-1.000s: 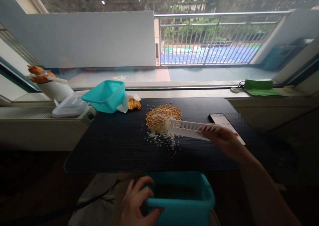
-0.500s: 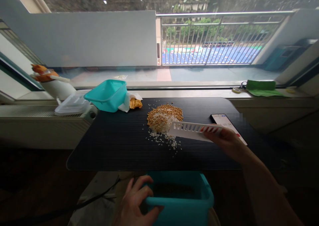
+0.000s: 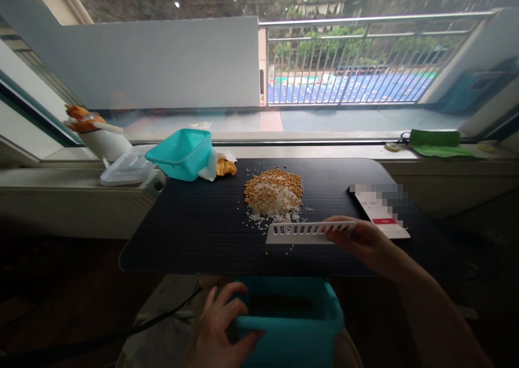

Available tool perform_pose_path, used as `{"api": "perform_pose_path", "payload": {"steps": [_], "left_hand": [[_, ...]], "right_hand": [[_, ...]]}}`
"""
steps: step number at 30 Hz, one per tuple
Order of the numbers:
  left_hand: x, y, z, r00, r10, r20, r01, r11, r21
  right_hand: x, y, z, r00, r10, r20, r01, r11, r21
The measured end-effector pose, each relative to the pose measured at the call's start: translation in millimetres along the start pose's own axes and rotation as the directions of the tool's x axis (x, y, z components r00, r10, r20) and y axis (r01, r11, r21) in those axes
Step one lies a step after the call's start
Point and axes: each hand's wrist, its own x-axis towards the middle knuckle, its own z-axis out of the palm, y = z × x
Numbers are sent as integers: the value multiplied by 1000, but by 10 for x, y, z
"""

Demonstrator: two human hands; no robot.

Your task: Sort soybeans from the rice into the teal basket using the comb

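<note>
My right hand (image 3: 367, 243) is closed on the right end of a white slotted plastic strip (image 3: 298, 234), held low over the black table. Just beyond the strip lies a heap of soybeans and white rice (image 3: 273, 192), the rice mostly on its near side. A few stray grains and a bean lie closer to the table's front edge. Below that edge, my left hand (image 3: 225, 322) grips the left side of a teal plastic bin (image 3: 300, 338), thumb along the near rim. The bin's inside is dark; what it holds cannot be made out.
On the black table (image 3: 182, 233), a phone (image 3: 379, 211) lies at the right. A second teal container (image 3: 182, 157) sits tilted at the back left, beside crumpled tan cloth or paper (image 3: 226, 167). A green cloth (image 3: 438, 142) and tape roll (image 3: 392, 147) lie on the windowsill.
My right hand has brought the white strip nearer to me, away from the heap. The near scatter of rice now lies closer to the heap. My left hand keeps its hold on the bin.
</note>
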Motion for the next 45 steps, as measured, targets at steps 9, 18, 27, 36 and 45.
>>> {"api": "perform_pose_path", "payload": {"steps": [9,18,27,36,45], "left_hand": [[-41,-56,-3,999,32,-25,-31,999,22],[-13,-13,-30,1000,11,-26,-10,1000,21],[-17,12,-58,999,12,-43,-10,999,35],[-4,63,-57,1000,-28,-11,28,1000,-9],[-7,60,-31,999,9,-32,-9,1000,12]], "right_hand": [[-148,-19,-105,999,25,-29,-25,1000,-5],[55,195,-208,962,8,-273,-39,993,-109],[-38,130,-229,968,31,-249,-44,998,-46],[-118,64,-241,965,89,-246,-103,994,-46],[-230,71,-297,984,65,-166,-69,997,-21]]}}
